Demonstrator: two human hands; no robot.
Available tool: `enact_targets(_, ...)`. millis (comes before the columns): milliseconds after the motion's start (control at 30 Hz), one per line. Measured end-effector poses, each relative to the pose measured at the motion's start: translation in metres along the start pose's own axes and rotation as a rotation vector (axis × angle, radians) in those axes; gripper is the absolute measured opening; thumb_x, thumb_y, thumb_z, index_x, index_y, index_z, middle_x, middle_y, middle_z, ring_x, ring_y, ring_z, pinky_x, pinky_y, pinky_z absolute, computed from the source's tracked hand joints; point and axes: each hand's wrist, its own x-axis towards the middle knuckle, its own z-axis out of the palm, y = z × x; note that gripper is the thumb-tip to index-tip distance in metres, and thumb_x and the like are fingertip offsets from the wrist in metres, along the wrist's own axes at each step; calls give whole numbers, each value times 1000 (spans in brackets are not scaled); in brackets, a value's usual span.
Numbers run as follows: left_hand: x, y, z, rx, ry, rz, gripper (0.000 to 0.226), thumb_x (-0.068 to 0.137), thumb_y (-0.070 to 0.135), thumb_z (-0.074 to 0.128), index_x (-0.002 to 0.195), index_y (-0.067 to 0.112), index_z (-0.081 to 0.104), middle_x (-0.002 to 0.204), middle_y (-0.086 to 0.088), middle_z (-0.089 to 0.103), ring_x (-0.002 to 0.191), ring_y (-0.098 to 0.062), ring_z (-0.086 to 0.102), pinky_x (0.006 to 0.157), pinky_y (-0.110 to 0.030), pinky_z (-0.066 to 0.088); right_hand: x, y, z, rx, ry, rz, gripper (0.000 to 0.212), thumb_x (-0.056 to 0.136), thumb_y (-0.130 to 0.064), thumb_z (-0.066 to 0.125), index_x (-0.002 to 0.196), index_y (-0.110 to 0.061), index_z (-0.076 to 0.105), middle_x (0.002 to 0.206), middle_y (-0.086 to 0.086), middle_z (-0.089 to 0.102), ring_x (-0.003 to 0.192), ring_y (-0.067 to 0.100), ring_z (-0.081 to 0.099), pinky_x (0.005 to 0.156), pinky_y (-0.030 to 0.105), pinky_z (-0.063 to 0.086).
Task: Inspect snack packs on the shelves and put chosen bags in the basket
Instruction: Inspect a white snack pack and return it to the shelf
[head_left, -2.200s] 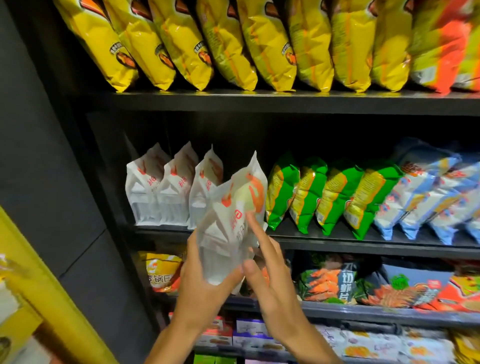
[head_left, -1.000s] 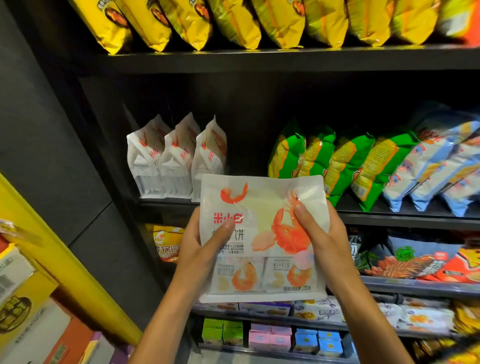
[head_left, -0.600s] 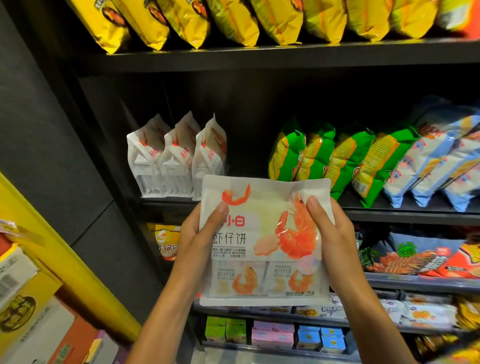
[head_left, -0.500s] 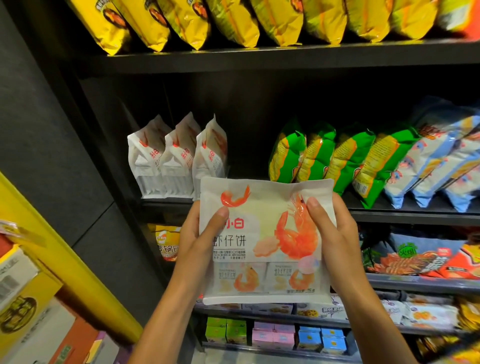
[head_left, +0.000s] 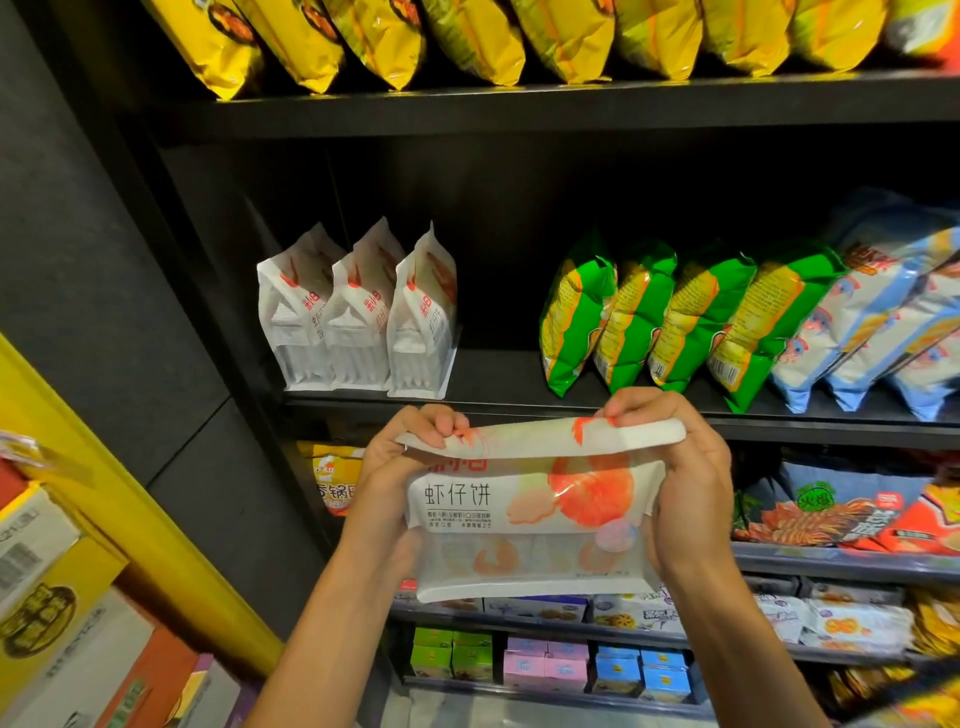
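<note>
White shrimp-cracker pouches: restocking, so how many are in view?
4: three white shrimp-cracker pouches upright at the middle shelf's left, one in both hands. Others may hide behind.

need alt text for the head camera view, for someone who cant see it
Two hands, left hand and right hand, hold a white shrimp cracker bag and fold its top edge toward the camera. Behind it, three matching white bags stand beside green bags on a dark shelf.
</note>
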Motion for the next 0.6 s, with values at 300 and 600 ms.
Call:
enact_targets(300, -3, 2, -9, 151, 144, -47, 87, 52, 41, 99, 116, -6, 62, 101, -15, 78, 93, -29, 76, 73, -36, 62, 1, -2, -4, -166, -155, 31, 23, 100, -21, 52, 94, -19, 74, 102, 6, 74, 104, 34, 66, 93, 45, 49)
enact_targets(600, -8, 8, 1, 126, 277, -138, 55, 79, 42, 83, 120, 8, 68, 120, -25, 71, 113, -45, 69, 92, -54, 57, 2, -2, 3, -154, 13, 121, 26, 101, -24, 59, 90, -20, 83, 97, 11, 79, 101, 39, 72, 95, 53, 54)
